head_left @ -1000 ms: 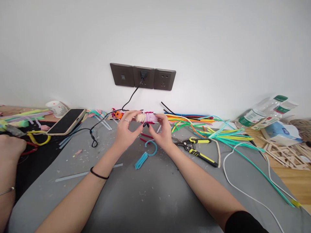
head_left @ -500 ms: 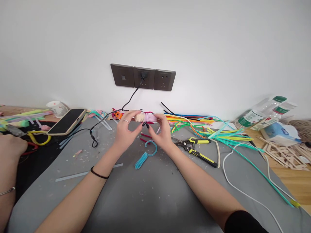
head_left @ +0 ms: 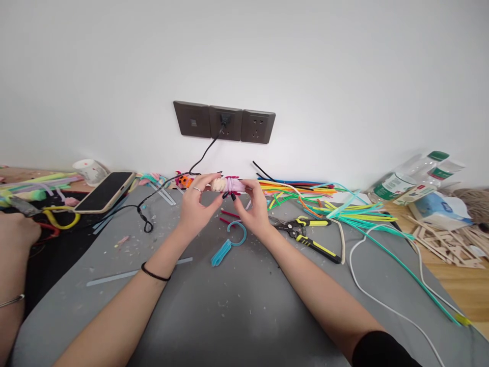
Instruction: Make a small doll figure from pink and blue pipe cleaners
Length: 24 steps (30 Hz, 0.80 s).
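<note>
Between both hands is a small figure of wound pipe cleaners (head_left: pixel 230 184), cream at its left end and pale lilac at the right, with magenta bits sticking out. My left hand (head_left: pixel 199 201) pinches the cream end with thumb and fingers. My right hand (head_left: pixel 251 204) grips the lilac end, its thumb close to the left thumb. Below the hands, a blue pipe-cleaner piece (head_left: pixel 221 253) with a curled hook (head_left: pixel 239 233) lies on the grey mat (head_left: pixel 233 316). Beside my right wrist lie wire strippers (head_left: pixel 311 237) with yellow and black handles.
Many coloured pipe cleaners (head_left: pixel 367 216) spread along the wall. A phone (head_left: pixel 105 192), a paper cup (head_left: pixel 89 172) and yellow-handled scissors (head_left: pixel 63 219) lie left, near another person's hand (head_left: pixel 19 229). Bottles (head_left: pixel 401 178), tissues (head_left: pixel 439 210) and wooden pieces (head_left: pixel 446 242) are right. A black cable (head_left: pixel 164 186) reaches the socket.
Both hands keep their hold on the pipe-cleaner figure, which has turned slightly between the fingers. Otherwise the scene looks the same, with a tiny camera shift.
</note>
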Motion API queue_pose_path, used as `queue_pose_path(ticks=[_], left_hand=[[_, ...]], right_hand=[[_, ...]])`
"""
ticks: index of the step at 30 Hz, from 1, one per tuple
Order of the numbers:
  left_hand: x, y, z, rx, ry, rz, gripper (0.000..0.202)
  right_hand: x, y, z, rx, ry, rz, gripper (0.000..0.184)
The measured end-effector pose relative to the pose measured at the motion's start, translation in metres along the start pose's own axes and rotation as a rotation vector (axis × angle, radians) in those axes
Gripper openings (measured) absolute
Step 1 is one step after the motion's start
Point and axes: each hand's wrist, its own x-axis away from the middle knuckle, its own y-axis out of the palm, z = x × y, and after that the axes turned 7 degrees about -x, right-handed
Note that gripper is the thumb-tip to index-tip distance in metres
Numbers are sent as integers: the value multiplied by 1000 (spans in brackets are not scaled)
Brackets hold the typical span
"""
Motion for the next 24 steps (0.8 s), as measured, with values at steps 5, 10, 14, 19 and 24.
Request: queue_pose_path(ticks=[5,10,14,19,24], left_hand=[[1,0,-1,28,4,6,38],[1,0,-1,60,35,-7,42],[1,0,0,60,36,-23,45],[1,0,1,33,19,-8,43],[1,-1,3,18,25,-1,43]], right_hand=[[0,0,-1,10,7,-4,32],[0,0,0,-16,2,8,32],[1,1,0,-33,1,21,31],[1,0,-1,-5,6,16,31],[0,0,-3,-17,-1,20,31]])
